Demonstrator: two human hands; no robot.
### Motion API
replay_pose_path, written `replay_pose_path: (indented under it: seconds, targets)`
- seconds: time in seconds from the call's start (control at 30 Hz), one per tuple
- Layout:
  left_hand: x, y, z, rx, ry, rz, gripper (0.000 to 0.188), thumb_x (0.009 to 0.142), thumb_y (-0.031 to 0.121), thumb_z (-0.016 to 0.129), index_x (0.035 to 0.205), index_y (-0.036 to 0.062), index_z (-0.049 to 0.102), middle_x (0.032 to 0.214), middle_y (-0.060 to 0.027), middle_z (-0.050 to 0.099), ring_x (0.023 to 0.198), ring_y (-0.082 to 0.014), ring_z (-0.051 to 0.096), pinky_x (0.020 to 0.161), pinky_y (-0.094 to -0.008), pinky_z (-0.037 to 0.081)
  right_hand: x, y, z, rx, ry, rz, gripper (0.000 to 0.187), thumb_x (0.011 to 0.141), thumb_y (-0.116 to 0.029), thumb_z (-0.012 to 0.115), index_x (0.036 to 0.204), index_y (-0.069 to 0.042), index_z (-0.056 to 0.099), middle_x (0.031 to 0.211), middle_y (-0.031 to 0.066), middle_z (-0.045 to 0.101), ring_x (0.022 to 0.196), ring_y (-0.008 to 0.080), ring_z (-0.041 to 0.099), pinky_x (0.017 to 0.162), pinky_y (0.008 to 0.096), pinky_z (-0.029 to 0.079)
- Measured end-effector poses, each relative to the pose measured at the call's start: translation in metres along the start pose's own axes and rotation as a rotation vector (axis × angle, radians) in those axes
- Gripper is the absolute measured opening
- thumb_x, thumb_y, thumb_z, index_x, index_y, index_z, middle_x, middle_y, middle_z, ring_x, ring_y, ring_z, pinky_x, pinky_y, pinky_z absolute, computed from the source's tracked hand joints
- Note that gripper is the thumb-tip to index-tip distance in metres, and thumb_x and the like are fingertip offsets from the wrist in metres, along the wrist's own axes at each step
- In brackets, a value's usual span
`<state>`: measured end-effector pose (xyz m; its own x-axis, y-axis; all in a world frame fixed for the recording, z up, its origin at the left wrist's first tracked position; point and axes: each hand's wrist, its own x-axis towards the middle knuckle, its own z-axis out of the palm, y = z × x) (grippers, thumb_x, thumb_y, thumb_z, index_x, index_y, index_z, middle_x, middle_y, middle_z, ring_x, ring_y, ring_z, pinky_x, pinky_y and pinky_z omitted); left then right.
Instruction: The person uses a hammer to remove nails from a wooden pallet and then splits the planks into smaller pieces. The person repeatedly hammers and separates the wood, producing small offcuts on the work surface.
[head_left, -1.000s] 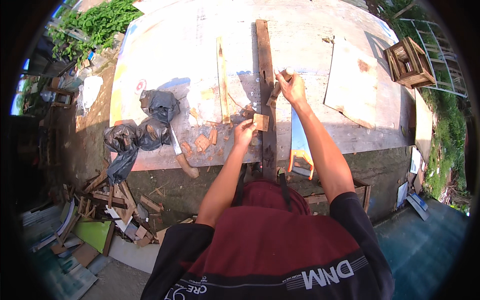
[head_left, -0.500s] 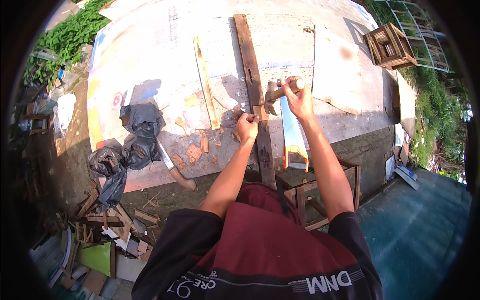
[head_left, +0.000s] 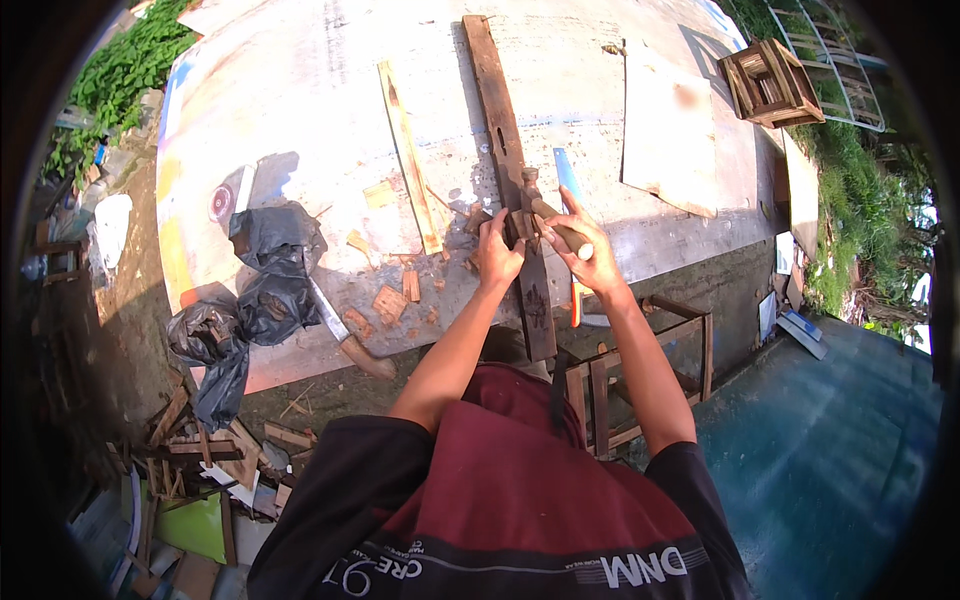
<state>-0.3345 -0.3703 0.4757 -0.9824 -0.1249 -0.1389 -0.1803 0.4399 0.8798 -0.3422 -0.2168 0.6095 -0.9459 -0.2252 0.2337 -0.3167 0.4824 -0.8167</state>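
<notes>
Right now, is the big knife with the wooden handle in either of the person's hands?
No. The big knife lies on the work surface beside the black plastic bags, while the right hand holds a hammer.

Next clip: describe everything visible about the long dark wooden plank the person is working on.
The long dark plank is a narrow, weathered brown board lying flat on the pale work surface, running from the far edge toward the person and overhanging the near edge. A dark slot shows partway along its length. The left hand presses on it beside a small wooden block, while the right hand holds a wooden-handled hammer whose head sits over the plank. Wood chips lie beside it to the left.
</notes>
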Motion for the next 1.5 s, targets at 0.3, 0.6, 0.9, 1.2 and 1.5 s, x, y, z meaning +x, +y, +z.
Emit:
replay_pose_path:
  seconds: [0.3, 0.6, 0.9, 1.2, 1.5]
  targets:
    - [0.01, 0.001, -0.013, 0.204, -0.239, 0.18, 0.08, 0.08, 0.015, 0.081, 0.15, 0.0105, 0.043, 0.14, -0.0216, 0.046, 0.126, -0.0425, 0.053, 0.099, -0.0489, 0.051, -0.017, 0.005, 0.026, 0.157, 0.258, 0.161, 0.009, 0.094, -0.003, 0.072, 0.103, -0.002, 0.069, 0.12, 0.0199, 0.071, 0.128, 0.0286, 0.061, 0.103, 0.0398, 0.05]
    - [0.036, -0.028, -0.055, 0.52, -0.271, 0.151, 0.092, 0.076, 0.027, 0.085, 0.152, 0.0088, 0.038, 0.154, -0.0162, 0.039, 0.142, -0.0331, 0.04, 0.113, -0.054, 0.033, 0.021, -0.035, -0.005, 0.213, 0.499, 0.257, 0.015, 0.097, -0.012, 0.071, 0.107, -0.001, 0.068, 0.125, 0.0224, 0.068, 0.124, 0.0275, 0.062, 0.104, 0.0373, 0.05]
    - [0.051, -0.004, -0.062, 0.208, -0.054, 0.274, 0.076, 0.068, 0.031, 0.092, 0.128, 0.0075, 0.052, 0.123, -0.0154, 0.056, 0.118, -0.0366, 0.056, 0.1, -0.0502, 0.046, 0.0, -0.024, -0.015, 0.218, 0.616, 0.33, 0.018, 0.099, -0.013, 0.07, 0.108, 0.001, 0.067, 0.123, 0.0207, 0.068, 0.114, 0.0213, 0.065, 0.09, 0.0319, 0.056]
    - [0.038, 0.031, -0.026, 0.225, -0.099, 0.186, 0.076, 0.068, 0.031, 0.093, 0.125, 0.0066, 0.05, 0.122, -0.0144, 0.054, 0.119, -0.0367, 0.055, 0.101, -0.0563, 0.043, 0.0, -0.019, -0.001, 0.196, 0.664, 0.274, 0.016, 0.098, -0.011, 0.069, 0.109, 0.001, 0.067, 0.125, 0.0222, 0.068, 0.121, 0.0262, 0.063, 0.102, 0.0367, 0.052]
    - [0.031, 0.016, -0.015, 0.305, -0.202, 0.354, 0.078, 0.071, 0.033, 0.088, 0.138, 0.0093, 0.054, 0.137, -0.0145, 0.05, 0.127, -0.0349, 0.052, 0.104, -0.0528, 0.04, -0.006, -0.005, 0.01, 0.262, 0.696, 0.328, 0.015, 0.097, -0.007, 0.07, 0.11, 0.001, 0.068, 0.125, 0.0202, 0.068, 0.12, 0.0253, 0.063, 0.102, 0.0369, 0.051]
